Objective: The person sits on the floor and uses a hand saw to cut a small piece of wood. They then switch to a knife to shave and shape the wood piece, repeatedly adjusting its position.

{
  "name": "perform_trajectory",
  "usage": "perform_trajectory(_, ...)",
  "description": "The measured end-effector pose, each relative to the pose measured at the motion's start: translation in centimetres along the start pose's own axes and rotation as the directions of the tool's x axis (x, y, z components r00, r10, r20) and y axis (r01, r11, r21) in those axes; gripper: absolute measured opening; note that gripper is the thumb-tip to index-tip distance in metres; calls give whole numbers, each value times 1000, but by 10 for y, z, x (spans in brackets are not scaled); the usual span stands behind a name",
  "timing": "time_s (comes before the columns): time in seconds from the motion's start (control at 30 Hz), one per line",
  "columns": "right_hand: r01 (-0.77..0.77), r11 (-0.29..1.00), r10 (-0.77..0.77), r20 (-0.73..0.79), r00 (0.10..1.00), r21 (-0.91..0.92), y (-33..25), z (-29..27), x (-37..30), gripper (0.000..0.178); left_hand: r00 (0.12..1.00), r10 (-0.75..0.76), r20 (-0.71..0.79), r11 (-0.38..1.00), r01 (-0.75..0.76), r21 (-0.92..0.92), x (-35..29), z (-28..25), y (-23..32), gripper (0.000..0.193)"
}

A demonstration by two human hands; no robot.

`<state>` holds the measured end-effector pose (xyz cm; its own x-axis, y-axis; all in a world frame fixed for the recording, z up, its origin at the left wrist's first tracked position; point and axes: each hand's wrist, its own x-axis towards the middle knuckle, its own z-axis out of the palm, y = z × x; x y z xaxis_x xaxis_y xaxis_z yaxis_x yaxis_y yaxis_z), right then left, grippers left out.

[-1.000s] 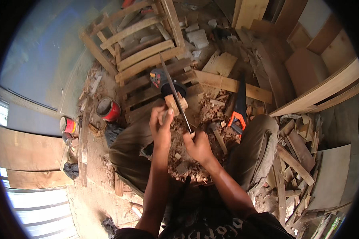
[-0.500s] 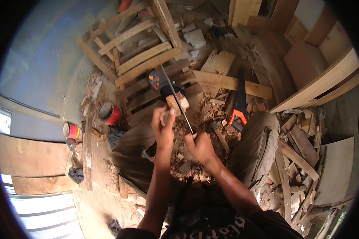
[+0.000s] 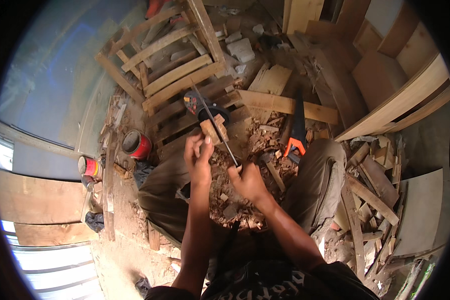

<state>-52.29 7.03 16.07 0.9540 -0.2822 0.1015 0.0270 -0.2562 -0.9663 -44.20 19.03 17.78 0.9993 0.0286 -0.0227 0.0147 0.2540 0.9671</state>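
Far left: blue-grey wall panel (image 3: 60,85) is curving up, wood sheets (image 3: 40,200) are standing nearer below it, and bright slats (image 3: 55,270) are glaring at near left. Yellow-and-red can (image 3: 89,166) and a larger red can (image 3: 145,147) are sitting on the dusty floor (image 3: 120,260). A slatted wooden frame (image 3: 176,74) is lying beyond, far side. Wood chips (image 3: 262,141) are littering the ground between the knees; a plank (image 3: 270,101) is lying beyond them, with a handsaw (image 3: 299,125), dark blade and orange-black handle, resting across it. Right side: scrap wood (image 3: 372,187) is piling up beside the knee, long boards (image 3: 400,100) are leaning farther off, a pale sheet (image 3: 417,210) is standing at the edge.

Work: left hand (image 3: 199,157) is pinching a wood block (image 3: 210,131) at its near end, fingers curling. Block is sitting centre, just beyond that hand, looking small, chunky, light brown, paler on its right part. Long thin metal tool (image 3: 228,149) is running diagonally across it. Right hand (image 3: 247,182) is closing around the tool's near end.
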Motion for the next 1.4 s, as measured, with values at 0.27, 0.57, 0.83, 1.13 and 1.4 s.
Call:
perform_trajectory(0.27,138,964,-129,-52,990,226,-79,-29,10,31,996,89,-28,996,-89,-20,7,-9,-6,21)
perform_trajectory(0.57,-45,999,45,1,999,22,-3,6,-7,22,996,83,-44,995,-85,-58,2,0,-4,25)
perform_trajectory(0.83,138,965,-128,-56,990,225,-77,-31,6,34,992,87,-96,995,-91,-46,1,8,1,23)
perform_trajectory(1.13,3,995,-6,24,1000,100,-22,-11,8,28,984,123,-126,992,-118,43,6,9,-3,29)
perform_trajectory(1.4,-199,979,206,201,958,-52,-1,-14,6,29,990,86,-108,996,-86,-2,0,19,-6,32)
